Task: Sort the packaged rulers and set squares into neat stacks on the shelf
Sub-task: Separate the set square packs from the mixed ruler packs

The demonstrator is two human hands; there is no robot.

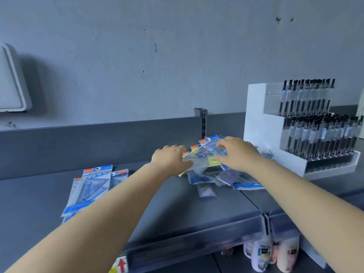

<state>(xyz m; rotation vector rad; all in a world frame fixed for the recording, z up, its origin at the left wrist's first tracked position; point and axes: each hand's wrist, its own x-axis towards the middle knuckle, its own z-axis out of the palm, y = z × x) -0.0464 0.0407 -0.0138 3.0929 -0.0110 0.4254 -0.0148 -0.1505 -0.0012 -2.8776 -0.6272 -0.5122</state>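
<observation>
We see clear plastic packets with blue printing, white-and-blue bands along one edge and small red labels at the top, lying on a dark grey shelf (177, 203). A loose heap of these packets (208, 174) sits at the middle of the shelf, overlapping at odd angles, with a pale yellow card showing among them. Both hands are on top of the heap: our left hand (171, 159) lies on its left side with the fingers bent over a packet's edge and the thumb against it, and our right hand (237, 153) pinches the top packet between thumb and curled fingers. To the left, well apart from the heap, a smaller stack of packets (92, 186) lies flatter, and a triangular set square shows through the top one; our left forearm covers its lower corner. The heap is blurred, so we cannot tell rulers from set squares in it, nor read any print. Just right of the heap stands a white stepped rack of black pens (307, 123), cut off at the frame's right edge. Below the shelf's front edge, soft pouches (275, 255) are partly hidden.
</observation>
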